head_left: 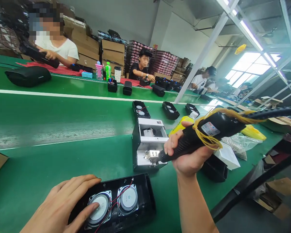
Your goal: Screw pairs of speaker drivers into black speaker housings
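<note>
My right hand (188, 150) is wrapped round a black electric screwdriver (203, 132), with yellow cord or rubber bands tied about its body. The tip of the screwdriver reaches the metal pick-up plate at the front of a white and black screw feeder (150, 144); whether it touches a screw is too small to tell. Below, a black speaker housing (145, 197) lies on the green bench with two round speakers (128, 198) and red and black wires facing up. My left hand (68, 200) grips its left end, the thumb on the left speaker and the fingers along the far edge.
A yellow bottle (180, 124) stands behind the screwdriver. Right of it are a white box (226, 157), a black housing (214, 168) and a bag of screws (235, 147). More housings (170, 110) sit on the conveyor belt (50, 116). Co-workers (142, 68) sit across it.
</note>
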`<state>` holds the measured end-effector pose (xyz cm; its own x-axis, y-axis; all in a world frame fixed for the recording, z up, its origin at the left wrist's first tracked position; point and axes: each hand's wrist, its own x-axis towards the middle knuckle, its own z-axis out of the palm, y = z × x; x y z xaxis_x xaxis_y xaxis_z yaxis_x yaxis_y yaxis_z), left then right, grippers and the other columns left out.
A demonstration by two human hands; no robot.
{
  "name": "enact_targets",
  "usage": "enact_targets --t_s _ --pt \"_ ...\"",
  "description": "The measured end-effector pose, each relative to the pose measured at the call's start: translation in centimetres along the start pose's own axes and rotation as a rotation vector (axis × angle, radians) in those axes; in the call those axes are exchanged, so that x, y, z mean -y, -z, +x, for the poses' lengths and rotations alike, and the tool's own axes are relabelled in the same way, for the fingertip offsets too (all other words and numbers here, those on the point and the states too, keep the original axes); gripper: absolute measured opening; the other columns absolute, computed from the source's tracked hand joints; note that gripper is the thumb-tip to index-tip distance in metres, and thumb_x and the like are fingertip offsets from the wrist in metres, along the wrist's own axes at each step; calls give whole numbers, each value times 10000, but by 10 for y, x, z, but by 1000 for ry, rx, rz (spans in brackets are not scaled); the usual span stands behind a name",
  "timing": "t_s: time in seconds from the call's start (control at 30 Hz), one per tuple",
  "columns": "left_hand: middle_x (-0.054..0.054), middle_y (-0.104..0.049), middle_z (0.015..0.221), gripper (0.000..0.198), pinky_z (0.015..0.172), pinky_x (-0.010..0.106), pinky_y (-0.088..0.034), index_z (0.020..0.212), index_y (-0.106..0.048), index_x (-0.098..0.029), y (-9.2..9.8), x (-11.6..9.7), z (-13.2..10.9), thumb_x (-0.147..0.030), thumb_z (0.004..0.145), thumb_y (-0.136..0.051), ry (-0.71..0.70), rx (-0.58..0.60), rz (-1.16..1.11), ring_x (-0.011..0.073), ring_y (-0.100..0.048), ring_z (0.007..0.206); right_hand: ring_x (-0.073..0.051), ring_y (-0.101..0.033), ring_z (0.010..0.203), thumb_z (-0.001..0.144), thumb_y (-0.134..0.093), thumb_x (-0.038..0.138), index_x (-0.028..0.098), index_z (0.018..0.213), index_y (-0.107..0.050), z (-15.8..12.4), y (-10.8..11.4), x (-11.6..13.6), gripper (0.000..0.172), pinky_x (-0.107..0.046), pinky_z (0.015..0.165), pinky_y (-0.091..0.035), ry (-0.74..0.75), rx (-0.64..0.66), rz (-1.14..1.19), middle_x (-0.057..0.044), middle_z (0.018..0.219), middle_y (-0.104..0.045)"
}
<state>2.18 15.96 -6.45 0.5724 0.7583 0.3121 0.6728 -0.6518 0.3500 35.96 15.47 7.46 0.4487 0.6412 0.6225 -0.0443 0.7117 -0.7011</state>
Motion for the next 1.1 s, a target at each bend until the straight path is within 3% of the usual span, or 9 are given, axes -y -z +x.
enact_targets --t_s 0.27,0.63,0.87,1.1 --pt "-1 -662 1479 528 1046 488 -564 1486 -486 -414 -8 4 -10 -554 992 -608 27 -11 28 310 -627 1332 -110 -459 354 857 -583 844 246 1092 -684 -1 4 -4 650 -226 341 -385 -6 -7 12 66 593 -560" --pt "3 -646 1501 522 1021 480 -609 1490 -484 -418 -7 3 -11 -525 997 -618 -16 13 75 304 -636 1340 -107 -464 357 886 -548 833 246 1085 -664 0 4 -7 631 -219 341 -382 -13 32 2 67 595 -562" --pt "-8 -588 1562 388 980 508 -622 1365 -621 -429 2 4 -8 -511 986 -627 -85 -24 93 325 -638 1329 -105 -451 358 891 -522 853 250 1213 -686 -6 6 3 704 -219 349 -390 -69 56 19 65 591 -562" --pt "-29 -600 1569 365 889 477 -635 1312 -689 -474 15 -9 0 -510 949 -675 -118 39 84 335 -668 1294 -103 -414 309 872 -560 847 261 1181 -739 -6 -6 30 687 -228 294 -370 -68 97 116 69 555 -552"
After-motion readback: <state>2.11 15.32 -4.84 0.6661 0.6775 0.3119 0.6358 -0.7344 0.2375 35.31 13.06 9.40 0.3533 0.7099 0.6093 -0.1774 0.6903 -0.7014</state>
